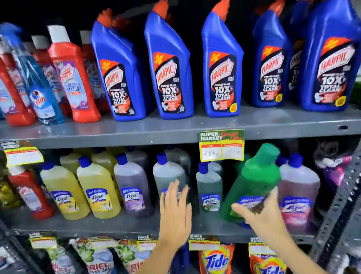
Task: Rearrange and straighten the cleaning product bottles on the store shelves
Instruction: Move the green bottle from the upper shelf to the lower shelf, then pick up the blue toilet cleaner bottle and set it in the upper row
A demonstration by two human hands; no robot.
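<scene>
A green bottle (255,178) with a green cap leans to the right over the middle shelf (108,226). My right hand (262,215) grips its lower part, over the blue label. My left hand (176,211) is open and flat, fingers spread, in front of a grey-green Lizol bottle (168,172); I cannot tell if it touches it. To the left stand yellow Lizol bottles (98,190) and a purple one (132,184). A smaller grey-green bottle (209,184) stands between my hands. A pink-purple bottle (297,187) stands right of the green one.
Blue Harpic bottles (172,72) line the top shelf, with red Harpic bottles (71,76) and a tilted blue Colin spray (40,92) at left. A yellow price tag (222,146) hangs from the top shelf edge. Tide (216,262) and Ariel pouches sit below. A perforated metal upright (353,182) stands at right.
</scene>
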